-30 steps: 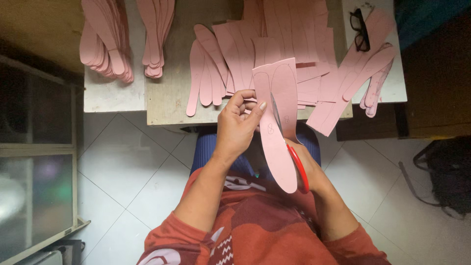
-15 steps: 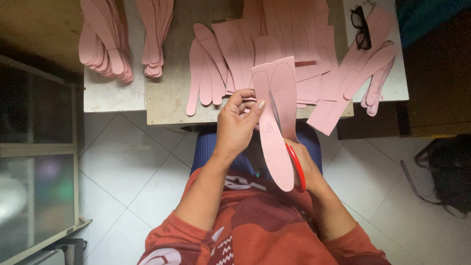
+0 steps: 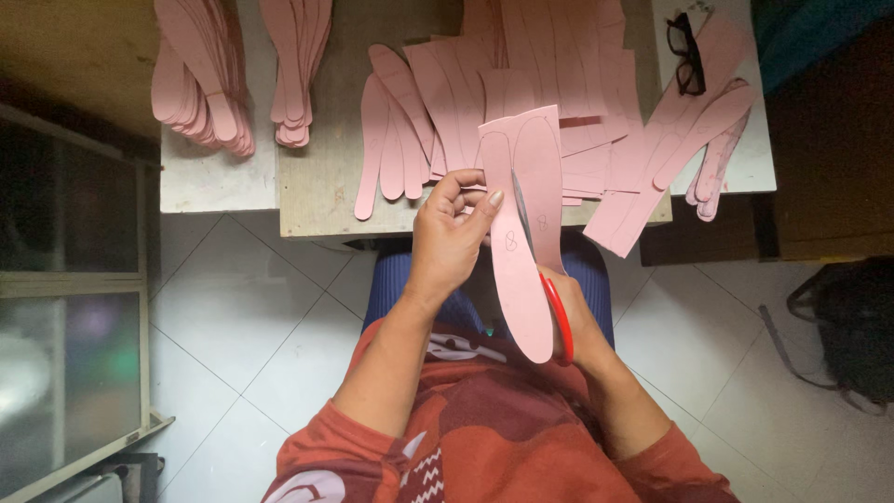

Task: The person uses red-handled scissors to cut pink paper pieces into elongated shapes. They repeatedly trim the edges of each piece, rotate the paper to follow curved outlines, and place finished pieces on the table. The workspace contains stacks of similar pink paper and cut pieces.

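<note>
My left hand [image 3: 452, 228] grips the left edge of a pink card sheet [image 3: 524, 224] with a shoe-insole outline drawn on it. The sheet is held upright over my lap, its lower part cut to a rounded insole shape. My right hand [image 3: 582, 317], mostly hidden behind the sheet, holds red-handled scissors [image 3: 557, 312]; their blade [image 3: 521, 210] runs up the middle of the sheet along the drawn line.
A low table [image 3: 321, 186] in front carries overlapping pink sheets [image 3: 549, 65], cut insole strips [image 3: 386, 130] and two stacks of pink insoles [image 3: 200, 74]. Black glasses [image 3: 686, 51] lie at its right. A dark bag [image 3: 852, 326] sits on the tiled floor at right, and a glass-fronted cabinet [image 3: 65, 307] stands at left.
The scissors have moved a little further up the sheet; my hands and the sheet stay nearly in the same place.
</note>
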